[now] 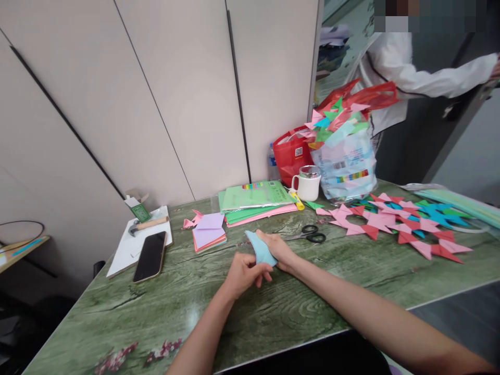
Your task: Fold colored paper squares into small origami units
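A light blue sheet of folded paper (pixel 261 250) is held between both hands, above the middle of the table. My left hand (pixel 245 271) pinches its lower left edge, thumb on top. My right hand (pixel 278 248) grips the upper right side, with some fingers hidden behind the paper. Just beyond the right hand lie black-handled scissors (pixel 312 234). To the left of the paper is a stack of square paper (pixel 210 232) with a lilac sheet on top. A small pink folded piece (pixel 192 221) sits beside that stack.
Folded paper stars (pixel 380 221) spread over the right side. Behind stand a white mug (pixel 308 185), a red bag (pixel 288 159) and a stuffed plastic bag (pixel 346 166). Green paper packs (pixel 255 197) lie at the back; a phone (pixel 150 257) and hammer (pixel 147 225) are left. A person (pixel 390 67) stands behind.
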### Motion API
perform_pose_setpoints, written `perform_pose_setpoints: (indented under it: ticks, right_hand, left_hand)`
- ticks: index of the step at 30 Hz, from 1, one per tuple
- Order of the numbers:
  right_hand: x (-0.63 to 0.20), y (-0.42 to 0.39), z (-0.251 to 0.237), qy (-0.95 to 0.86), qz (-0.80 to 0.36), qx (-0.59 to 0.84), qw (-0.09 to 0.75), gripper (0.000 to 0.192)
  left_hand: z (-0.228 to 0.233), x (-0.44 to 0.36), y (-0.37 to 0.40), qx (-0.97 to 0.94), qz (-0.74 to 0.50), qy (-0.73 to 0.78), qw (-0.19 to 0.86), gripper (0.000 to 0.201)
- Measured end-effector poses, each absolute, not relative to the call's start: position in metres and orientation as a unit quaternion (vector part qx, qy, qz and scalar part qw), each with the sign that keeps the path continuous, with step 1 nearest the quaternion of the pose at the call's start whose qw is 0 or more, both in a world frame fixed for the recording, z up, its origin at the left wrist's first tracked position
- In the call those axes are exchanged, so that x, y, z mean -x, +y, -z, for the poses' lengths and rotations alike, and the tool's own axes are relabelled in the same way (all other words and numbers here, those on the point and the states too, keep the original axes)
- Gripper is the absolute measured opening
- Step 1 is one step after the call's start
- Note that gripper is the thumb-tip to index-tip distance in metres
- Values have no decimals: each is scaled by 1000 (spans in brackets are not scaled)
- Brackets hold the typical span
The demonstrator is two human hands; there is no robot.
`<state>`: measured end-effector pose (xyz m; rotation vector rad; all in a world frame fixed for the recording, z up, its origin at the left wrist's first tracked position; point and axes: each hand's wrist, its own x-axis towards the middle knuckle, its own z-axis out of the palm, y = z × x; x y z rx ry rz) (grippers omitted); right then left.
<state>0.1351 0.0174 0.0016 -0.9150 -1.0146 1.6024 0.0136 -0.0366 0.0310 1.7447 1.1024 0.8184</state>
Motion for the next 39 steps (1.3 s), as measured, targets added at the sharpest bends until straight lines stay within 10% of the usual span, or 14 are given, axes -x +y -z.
perform_pose_setpoints:
  ticks: [39]
  right_hand:
    - [-143, 31, 4, -488, -536, 440, 530, 49]
  left_hand:
    - [-30, -19, -33, -662, -367, 482, 441, 30]
